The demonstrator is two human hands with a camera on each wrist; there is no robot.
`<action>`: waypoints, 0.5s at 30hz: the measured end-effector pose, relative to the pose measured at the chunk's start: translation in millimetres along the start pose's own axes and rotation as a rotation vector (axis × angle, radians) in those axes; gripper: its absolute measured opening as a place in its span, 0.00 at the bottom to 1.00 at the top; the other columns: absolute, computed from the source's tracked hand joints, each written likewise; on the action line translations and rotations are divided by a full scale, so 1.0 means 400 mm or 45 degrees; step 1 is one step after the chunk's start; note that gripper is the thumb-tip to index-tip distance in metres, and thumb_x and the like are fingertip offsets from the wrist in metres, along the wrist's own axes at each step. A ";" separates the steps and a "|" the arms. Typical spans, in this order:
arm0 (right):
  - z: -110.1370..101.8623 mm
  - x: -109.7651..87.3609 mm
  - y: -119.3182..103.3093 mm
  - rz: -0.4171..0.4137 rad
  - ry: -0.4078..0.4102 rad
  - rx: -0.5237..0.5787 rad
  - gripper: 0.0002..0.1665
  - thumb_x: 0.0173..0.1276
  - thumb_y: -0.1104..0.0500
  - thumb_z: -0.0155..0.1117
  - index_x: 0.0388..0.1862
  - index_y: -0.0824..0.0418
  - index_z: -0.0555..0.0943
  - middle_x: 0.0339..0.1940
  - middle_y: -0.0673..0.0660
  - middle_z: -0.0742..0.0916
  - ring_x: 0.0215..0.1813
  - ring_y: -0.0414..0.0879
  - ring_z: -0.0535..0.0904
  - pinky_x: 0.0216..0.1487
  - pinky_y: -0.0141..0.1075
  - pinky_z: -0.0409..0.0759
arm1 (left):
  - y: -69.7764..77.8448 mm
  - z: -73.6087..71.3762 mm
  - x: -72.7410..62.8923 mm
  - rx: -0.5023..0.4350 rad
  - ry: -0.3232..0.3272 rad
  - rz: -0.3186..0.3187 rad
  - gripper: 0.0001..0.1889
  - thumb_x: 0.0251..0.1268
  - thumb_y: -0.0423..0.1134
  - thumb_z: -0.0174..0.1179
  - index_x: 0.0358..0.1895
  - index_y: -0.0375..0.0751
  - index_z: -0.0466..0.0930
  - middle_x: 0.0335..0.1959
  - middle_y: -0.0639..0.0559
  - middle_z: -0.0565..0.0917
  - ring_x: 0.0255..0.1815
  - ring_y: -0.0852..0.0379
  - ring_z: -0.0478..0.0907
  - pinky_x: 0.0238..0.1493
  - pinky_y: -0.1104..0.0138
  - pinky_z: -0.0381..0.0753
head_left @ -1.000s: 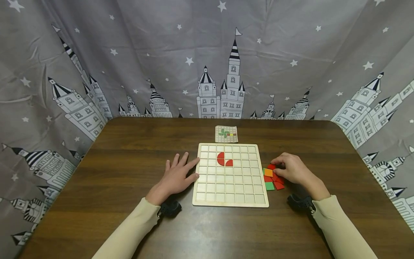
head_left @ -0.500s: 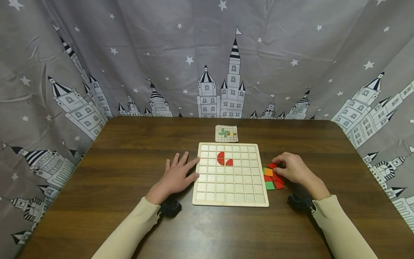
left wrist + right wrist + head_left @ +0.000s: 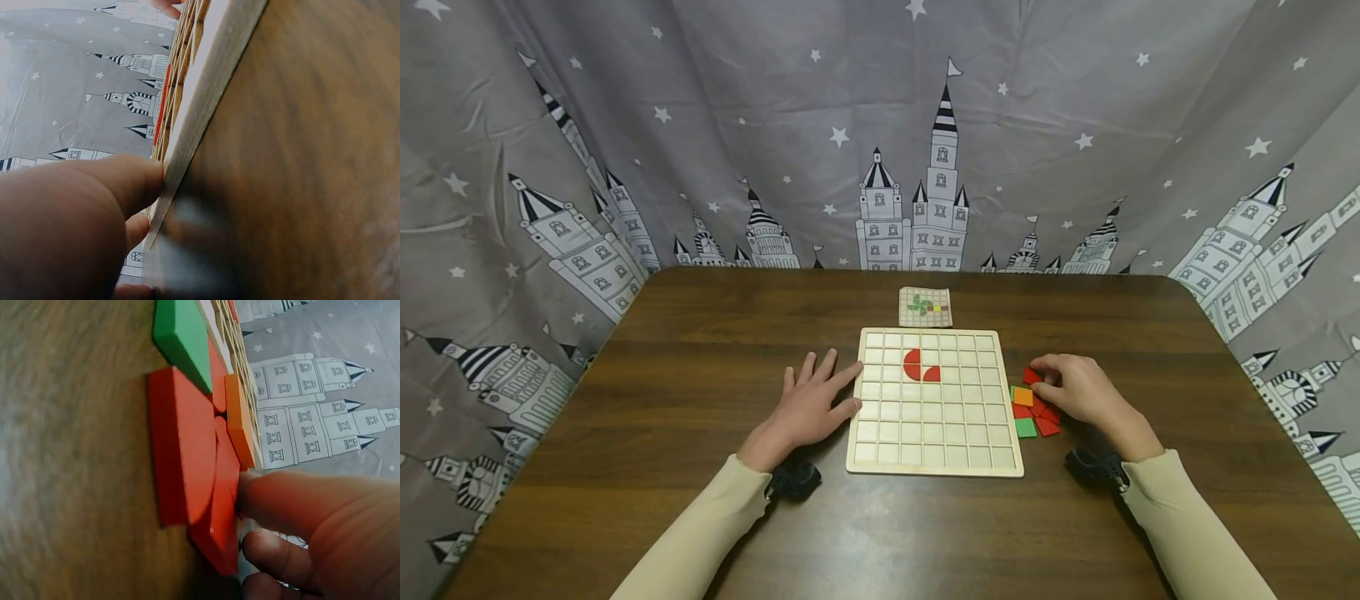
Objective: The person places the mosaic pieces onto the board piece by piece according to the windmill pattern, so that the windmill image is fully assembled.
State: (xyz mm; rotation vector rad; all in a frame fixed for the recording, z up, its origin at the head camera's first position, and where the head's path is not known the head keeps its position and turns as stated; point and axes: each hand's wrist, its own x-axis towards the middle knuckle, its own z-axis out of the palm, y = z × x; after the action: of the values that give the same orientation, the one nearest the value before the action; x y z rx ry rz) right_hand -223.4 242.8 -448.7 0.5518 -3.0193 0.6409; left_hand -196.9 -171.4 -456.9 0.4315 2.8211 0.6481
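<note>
A pale wooden grid board (image 3: 934,433) lies in the middle of the table, with three red quarter-circle pieces (image 3: 912,364) in its upper cells. My left hand (image 3: 797,412) is spread flat, thumb and index fingertips against the board's left edge; the left wrist view shows the thumb (image 3: 134,178) right at the side. Beyond the right edge, my right hand (image 3: 1078,390) bends over a small pile, pinching a red piece (image 3: 1032,376) between thumb and index finger. That piece is mostly hidden in the right wrist view, where the thumb (image 3: 294,497) covers it.
The pile by the board's right edge holds several red pieces (image 3: 181,450), an orange square (image 3: 1022,397) and a green square (image 3: 1026,428). Behind the board lies a small pattern card (image 3: 925,307) with green, yellow and red shapes. A grey castle-print curtain (image 3: 737,108) hangs behind the table.
My right hand has shifted slightly away from me with the red piece, which now shows apart from the rest of the pile. My left hand stays against the board.
</note>
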 end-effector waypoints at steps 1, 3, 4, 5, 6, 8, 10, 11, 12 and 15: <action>-0.001 0.001 0.001 -0.007 0.003 -0.002 0.18 0.62 0.62 0.72 0.50 0.68 0.86 0.26 0.52 0.82 0.29 0.42 0.72 0.33 0.35 0.70 | 0.000 -0.001 0.000 0.004 0.004 0.000 0.32 0.77 0.54 0.52 0.81 0.56 0.60 0.84 0.35 0.48 0.84 0.27 0.36 0.74 0.25 0.35; -0.003 0.003 0.003 -0.025 0.006 -0.006 0.21 0.61 0.62 0.73 0.53 0.67 0.85 0.28 0.54 0.83 0.30 0.43 0.72 0.34 0.36 0.71 | 0.001 -0.003 -0.001 0.005 0.007 -0.002 0.32 0.77 0.54 0.52 0.81 0.56 0.60 0.84 0.35 0.48 0.84 0.27 0.36 0.74 0.25 0.35; -0.004 0.004 0.004 -0.037 0.004 -0.007 0.22 0.61 0.62 0.73 0.54 0.67 0.85 0.31 0.55 0.84 0.30 0.43 0.72 0.34 0.36 0.71 | 0.001 -0.004 0.000 0.007 0.007 -0.003 0.32 0.77 0.54 0.52 0.81 0.56 0.60 0.84 0.35 0.48 0.84 0.27 0.36 0.74 0.25 0.35; -0.006 0.005 0.006 -0.049 0.000 -0.004 0.23 0.60 0.62 0.74 0.55 0.67 0.85 0.33 0.57 0.84 0.31 0.43 0.73 0.35 0.36 0.72 | 0.001 -0.005 0.000 0.007 0.007 -0.003 0.32 0.77 0.54 0.52 0.81 0.56 0.60 0.84 0.35 0.48 0.84 0.27 0.36 0.74 0.25 0.35; -0.008 0.006 0.009 -0.063 -0.007 -0.004 0.24 0.60 0.62 0.74 0.55 0.67 0.85 0.34 0.57 0.84 0.32 0.43 0.72 0.35 0.36 0.72 | 0.001 -0.006 0.000 0.010 0.007 -0.003 0.32 0.77 0.54 0.52 0.81 0.56 0.60 0.84 0.35 0.48 0.84 0.27 0.36 0.74 0.25 0.35; -0.012 0.010 0.013 -0.084 -0.037 0.012 0.25 0.58 0.64 0.74 0.56 0.67 0.85 0.36 0.58 0.84 0.32 0.43 0.71 0.35 0.36 0.72 | 0.002 -0.005 0.002 0.014 0.007 -0.001 0.32 0.77 0.54 0.53 0.81 0.56 0.60 0.84 0.35 0.48 0.84 0.27 0.36 0.74 0.25 0.35; -0.017 0.015 0.014 -0.098 -0.077 0.039 0.25 0.58 0.65 0.73 0.57 0.66 0.85 0.35 0.57 0.83 0.32 0.43 0.70 0.35 0.35 0.70 | 0.002 -0.003 0.002 0.017 0.006 -0.002 0.32 0.77 0.54 0.53 0.81 0.56 0.60 0.84 0.35 0.48 0.84 0.27 0.37 0.74 0.25 0.35; -0.020 0.017 0.014 -0.104 -0.101 0.051 0.25 0.58 0.65 0.73 0.56 0.66 0.86 0.35 0.56 0.82 0.32 0.43 0.70 0.34 0.34 0.69 | 0.002 -0.002 0.002 0.018 0.007 -0.004 0.32 0.77 0.54 0.53 0.81 0.56 0.60 0.84 0.35 0.48 0.84 0.27 0.37 0.74 0.26 0.35; -0.023 0.020 0.014 -0.105 -0.125 0.062 0.25 0.58 0.66 0.73 0.56 0.65 0.86 0.34 0.55 0.81 0.32 0.43 0.69 0.34 0.34 0.69 | 0.003 0.000 0.002 0.018 0.009 -0.004 0.32 0.77 0.54 0.53 0.81 0.56 0.60 0.84 0.35 0.48 0.84 0.27 0.37 0.74 0.26 0.35; -0.031 0.025 0.012 -0.096 -0.187 0.084 0.24 0.59 0.66 0.73 0.56 0.65 0.86 0.34 0.55 0.81 0.33 0.43 0.69 0.34 0.34 0.68 | 0.003 0.000 -0.001 0.004 0.011 -0.009 0.32 0.77 0.54 0.53 0.81 0.56 0.60 0.84 0.35 0.48 0.84 0.27 0.36 0.75 0.26 0.34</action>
State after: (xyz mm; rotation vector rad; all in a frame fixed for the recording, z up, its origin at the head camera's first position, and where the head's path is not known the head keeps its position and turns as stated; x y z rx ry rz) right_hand -235.3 248.5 -438.5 0.7431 -3.1032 0.7298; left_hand -196.1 -170.4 -456.2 0.4202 2.8304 0.6459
